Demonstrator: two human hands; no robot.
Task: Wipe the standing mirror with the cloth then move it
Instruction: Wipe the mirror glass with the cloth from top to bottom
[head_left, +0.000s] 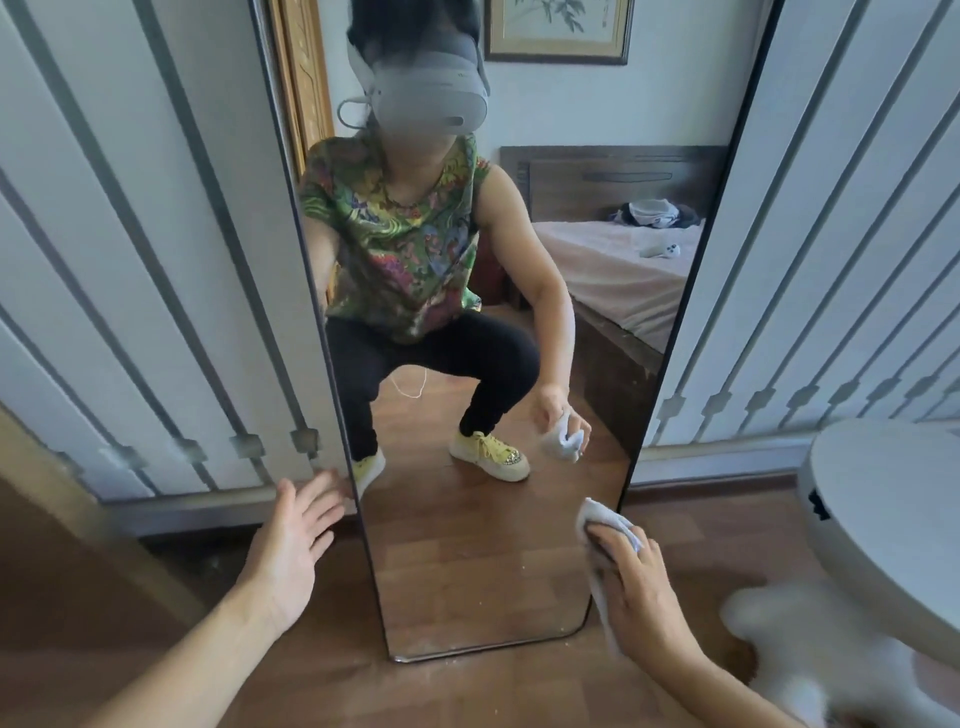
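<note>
From my end the standing mirror (467, 561) sits upright on the wooden floor (519, 691), its back towards the white panelled wall (130, 260), with its lower half filling the middle of the view. I judge that I am in the wiping step, working the bottom right corner, with the move yet to come. To do this well I would keep the cloth (610, 522) flat against the glass and draw it in overlapping strokes from the right frame across to the left. I would finish along the bottom edge, where pale specks (441, 647) seem to cling to the glass and the floor just in front. Pressure should stay light and go straight into the glass, since a tall mirror resting on its bottom edge could slide or tip if pushed sideways. So I want the free hand steadying the left frame before I press harder. The right hand (631, 587) has its fingers curled over the bunched white cloth, holding it at the mirror's lower right edge, and a tail of the cloth hangs below the palm. The left hand (293, 545) holds nothing; it is wide open, fingers spread, just beside the left frame near the floor. I cannot tell whether its fingertips touch the frame.
</note>
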